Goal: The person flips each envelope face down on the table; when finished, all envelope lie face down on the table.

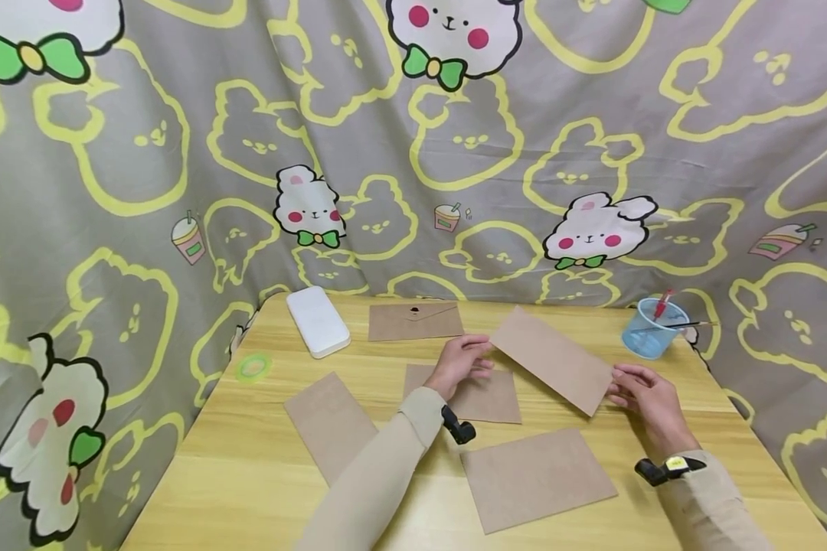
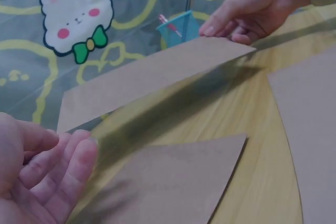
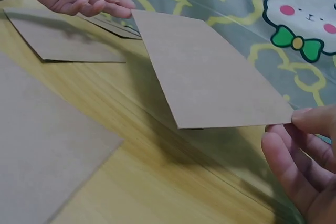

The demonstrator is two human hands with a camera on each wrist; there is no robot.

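A plain brown kraft envelope is raised at a slant above the table. My right hand pinches its near right corner between thumb and fingers, seen closely in the right wrist view. At the opposite end, my left hand has thumb and fingertips at the far left corner, lightly pinching it. Beneath the left hand lies another brown envelope. One more envelope rests in front, between the forearms, and a further envelope lies left, partly covered by my left sleeve.
At the back stands a brown envelope with a pointed flap and dark seal lying flat. A white box is at back left. A blue cup with pens or brushes stands back right. A patterned curtain hangs behind the table.
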